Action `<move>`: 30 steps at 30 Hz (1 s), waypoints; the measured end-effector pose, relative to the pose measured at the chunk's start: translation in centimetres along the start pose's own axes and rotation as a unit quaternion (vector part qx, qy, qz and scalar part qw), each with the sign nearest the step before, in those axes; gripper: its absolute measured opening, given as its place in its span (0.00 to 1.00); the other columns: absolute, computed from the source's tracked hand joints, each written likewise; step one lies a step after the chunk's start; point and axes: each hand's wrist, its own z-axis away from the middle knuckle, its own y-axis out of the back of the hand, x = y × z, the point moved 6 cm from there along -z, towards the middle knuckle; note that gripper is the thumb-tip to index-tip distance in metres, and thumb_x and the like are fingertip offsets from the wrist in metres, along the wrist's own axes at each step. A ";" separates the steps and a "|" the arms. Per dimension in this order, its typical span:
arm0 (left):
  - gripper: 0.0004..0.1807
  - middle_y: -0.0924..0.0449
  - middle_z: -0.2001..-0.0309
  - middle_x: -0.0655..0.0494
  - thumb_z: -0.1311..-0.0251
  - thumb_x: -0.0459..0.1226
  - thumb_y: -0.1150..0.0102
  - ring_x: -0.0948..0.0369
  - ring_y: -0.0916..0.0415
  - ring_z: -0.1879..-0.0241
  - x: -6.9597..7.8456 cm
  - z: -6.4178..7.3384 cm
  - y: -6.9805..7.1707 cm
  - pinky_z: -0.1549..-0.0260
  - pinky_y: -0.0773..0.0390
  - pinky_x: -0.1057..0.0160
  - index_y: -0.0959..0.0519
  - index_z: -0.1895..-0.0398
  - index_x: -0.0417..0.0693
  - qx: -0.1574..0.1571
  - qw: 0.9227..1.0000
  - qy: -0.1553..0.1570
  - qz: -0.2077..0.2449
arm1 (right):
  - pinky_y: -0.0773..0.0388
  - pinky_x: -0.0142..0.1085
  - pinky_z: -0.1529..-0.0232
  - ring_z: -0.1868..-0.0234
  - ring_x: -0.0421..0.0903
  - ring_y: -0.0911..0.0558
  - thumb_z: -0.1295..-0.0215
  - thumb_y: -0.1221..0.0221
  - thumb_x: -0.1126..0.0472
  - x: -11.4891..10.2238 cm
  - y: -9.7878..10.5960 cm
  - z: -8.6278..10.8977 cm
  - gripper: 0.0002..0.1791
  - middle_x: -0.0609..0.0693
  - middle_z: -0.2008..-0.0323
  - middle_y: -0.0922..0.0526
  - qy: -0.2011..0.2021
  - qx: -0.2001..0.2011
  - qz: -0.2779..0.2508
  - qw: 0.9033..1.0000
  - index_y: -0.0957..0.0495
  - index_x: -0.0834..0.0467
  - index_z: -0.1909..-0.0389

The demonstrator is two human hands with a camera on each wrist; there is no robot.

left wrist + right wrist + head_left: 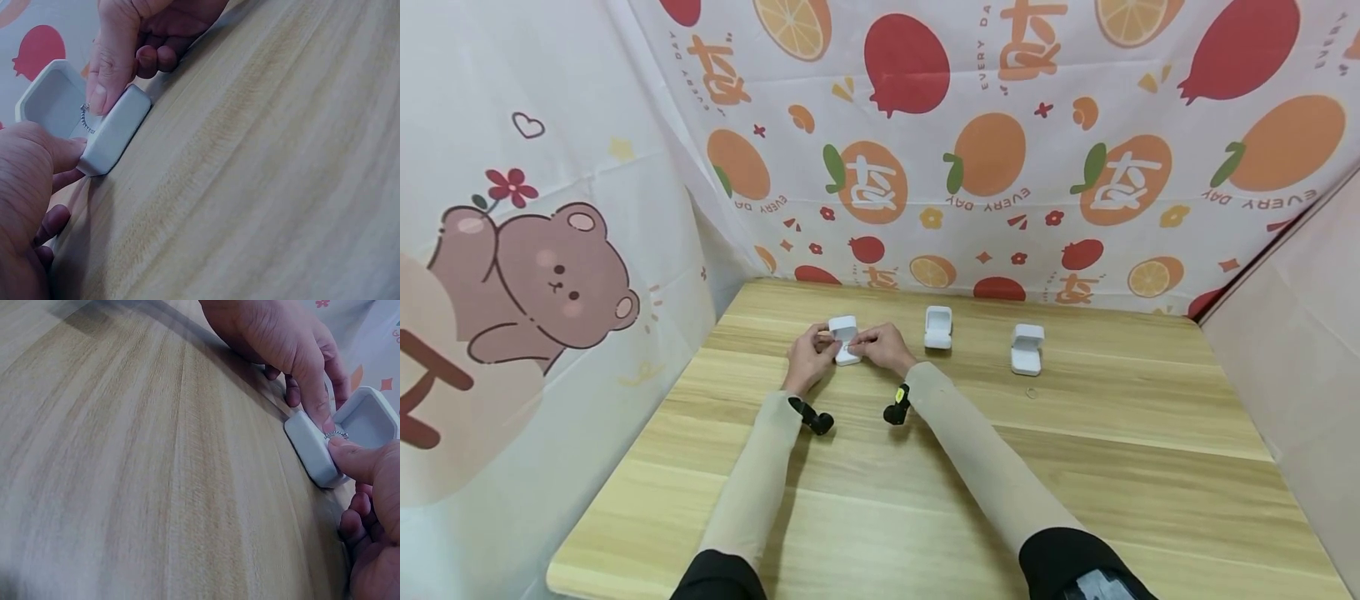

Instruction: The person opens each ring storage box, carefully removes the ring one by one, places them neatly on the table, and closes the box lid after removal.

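Note:
A white ring box [846, 357] stands with its lid raised on the wooden table, between both hands. My left hand [808, 360] grips the box from its left side, thumb over the front edge in the left wrist view. A small silver ring [87, 120] with a beaded band sits upright at the box's insert. My right hand [886, 348] comes in from the other side and pinches the ring near its top, thumb tip against the band. The right hand's index fingertip is mostly hidden behind its thumb.
Two more white ring boxes, a middle one [937, 327] and a right one [1027, 350], stand with lids up to the right. A loose ring [1031, 392] lies in front of the right one. A fruit-print cloth [925, 242] hangs along the table's back edge.

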 end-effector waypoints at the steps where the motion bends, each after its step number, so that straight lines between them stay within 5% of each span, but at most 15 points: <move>1: 0.21 0.17 0.58 0.49 0.44 0.42 0.42 0.53 0.19 0.58 0.0 0.0 0.0 0.37 0.53 0.48 0.29 0.46 0.54 0.001 1.000 0.000 0.000 | 0.25 0.30 0.66 0.65 0.38 0.20 0.50 0.34 0.54 0.0 0.0 0.0 0.04 0.43 0.67 0.14 -0.001 0.001 0.000 1.000 0.15 0.47 0.73; 30: 0.21 0.17 0.58 0.49 0.44 0.42 0.42 0.53 0.20 0.58 0.0 0.1 0.0 0.39 0.50 0.48 0.29 0.46 0.53 -0.002 1.000 0.000 0.003 | 0.27 0.28 0.67 0.64 0.37 0.21 0.51 0.34 0.53 -0.1 0.1 -0.2 0.02 0.42 0.67 0.15 -0.017 -0.007 0.013 1.000 0.15 0.46 0.75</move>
